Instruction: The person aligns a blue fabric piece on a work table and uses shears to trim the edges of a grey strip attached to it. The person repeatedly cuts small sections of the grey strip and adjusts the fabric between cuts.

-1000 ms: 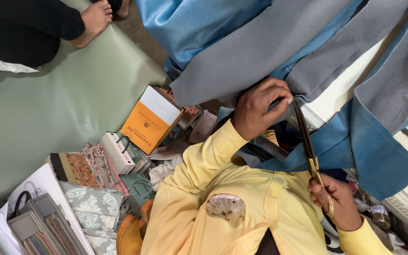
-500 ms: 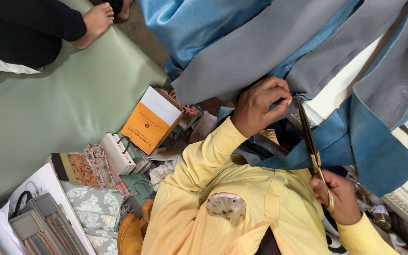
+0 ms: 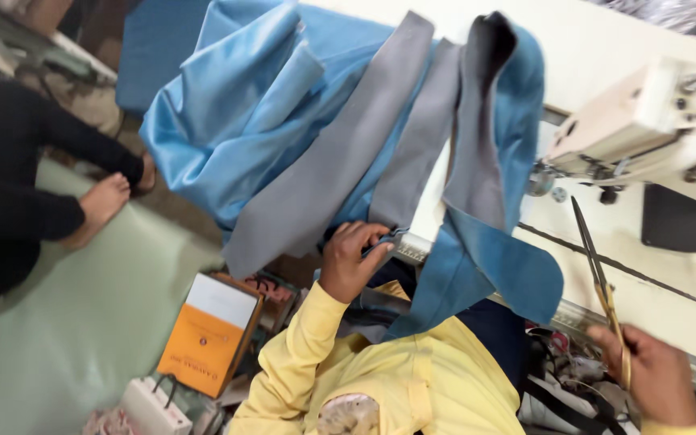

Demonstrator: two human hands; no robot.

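Note:
My left hand (image 3: 350, 259) grips the lower edge of a blue cloth (image 3: 227, 121) with grey strips (image 3: 340, 161) sewn on it, where it hangs off the white table (image 3: 606, 48). A blue flap (image 3: 493, 266) droops beside that hand. My right hand (image 3: 656, 377) is low at the right, apart from the cloth. It holds a pair of scissors (image 3: 596, 256) with gold handles and dark blades, which are closed and point up across the table edge. My yellow sleeves and shirt (image 3: 412, 379) fill the bottom.
A cream sewing machine (image 3: 646, 121) stands on the table at the right. An orange and white box (image 3: 207, 330) lies below on the pale green floor covering (image 3: 66, 322). Another person in black sits at the left, bare foot (image 3: 102, 201) near the hanging cloth.
The view has swung up, bringing the table and sewing machine in. My right hand has drawn the scissors away from the cloth, off to the right. My left hand keeps its grip.

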